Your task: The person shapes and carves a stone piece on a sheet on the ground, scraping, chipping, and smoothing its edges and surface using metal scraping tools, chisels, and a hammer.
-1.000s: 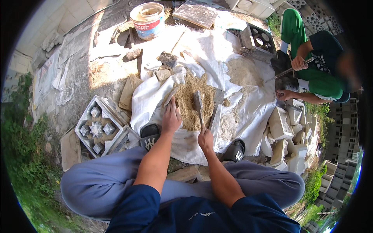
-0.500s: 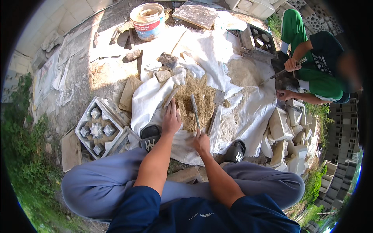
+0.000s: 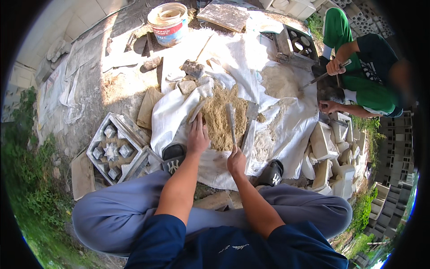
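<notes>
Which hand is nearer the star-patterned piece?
Left. The left hand is right of the star-patterned piece, beside the sand; the right hand, gripping a flat-bladed tool, is farther right.

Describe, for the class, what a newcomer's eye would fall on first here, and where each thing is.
Probably the sandy heap in the middle, on a white sheet, with the right hand holding a flat-bladed tool at it and the left hand by its left edge. Next might come the star-patterned block at left and the co-worker's bright green trousers at upper right.
</notes>
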`<state>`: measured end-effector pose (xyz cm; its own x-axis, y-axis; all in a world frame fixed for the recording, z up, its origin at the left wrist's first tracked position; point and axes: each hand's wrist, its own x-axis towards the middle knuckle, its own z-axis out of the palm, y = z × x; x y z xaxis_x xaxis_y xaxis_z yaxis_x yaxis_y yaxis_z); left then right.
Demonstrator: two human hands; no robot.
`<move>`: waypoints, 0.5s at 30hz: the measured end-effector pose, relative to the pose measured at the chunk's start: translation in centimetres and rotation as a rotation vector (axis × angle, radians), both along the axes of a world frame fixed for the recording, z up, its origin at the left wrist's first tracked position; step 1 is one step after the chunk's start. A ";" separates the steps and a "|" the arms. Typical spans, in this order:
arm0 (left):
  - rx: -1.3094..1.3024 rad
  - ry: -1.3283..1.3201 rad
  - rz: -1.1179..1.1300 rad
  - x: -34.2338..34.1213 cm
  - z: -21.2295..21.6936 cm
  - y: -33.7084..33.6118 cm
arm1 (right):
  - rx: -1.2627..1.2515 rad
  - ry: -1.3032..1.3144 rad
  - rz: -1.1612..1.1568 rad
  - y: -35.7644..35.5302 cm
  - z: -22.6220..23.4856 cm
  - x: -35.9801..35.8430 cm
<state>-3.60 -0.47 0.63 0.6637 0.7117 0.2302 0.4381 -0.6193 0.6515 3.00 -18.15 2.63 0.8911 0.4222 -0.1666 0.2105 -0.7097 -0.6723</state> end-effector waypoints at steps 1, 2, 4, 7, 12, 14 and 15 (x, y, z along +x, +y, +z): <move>-0.022 -0.020 0.006 -0.2 -0.1 0.0 | -0.256 0.127 -0.011 -0.1 -0.2 -0.3; -0.038 -0.030 0.009 -0.3 -0.2 0.0 | -0.268 0.190 0.011 -0.5 -0.2 -0.1; -0.014 -0.002 0.020 -0.3 -0.2 -0.1 | -0.250 0.190 0.022 0.0 0.7 0.4; -0.013 0.000 0.017 0.0 0.0 -0.3 | -0.129 0.123 0.032 1.5 2.3 1.5; 0.066 -0.025 0.010 -0.4 -0.5 0.3 | 0.346 -0.022 0.006 3.4 5.6 2.0; 0.023 -0.033 0.004 -0.1 -0.4 0.2 | 0.308 -0.082 0.019 2.6 4.3 1.7; -0.020 -0.041 -0.006 0.1 -0.3 0.1 | 0.308 -0.088 0.013 1.4 2.5 0.8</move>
<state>-3.46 -0.36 0.37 0.6581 0.7125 0.2436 0.4069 -0.6087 0.6811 3.84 -16.80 5.10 0.8907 0.4520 0.0485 0.2853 -0.4727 -0.8338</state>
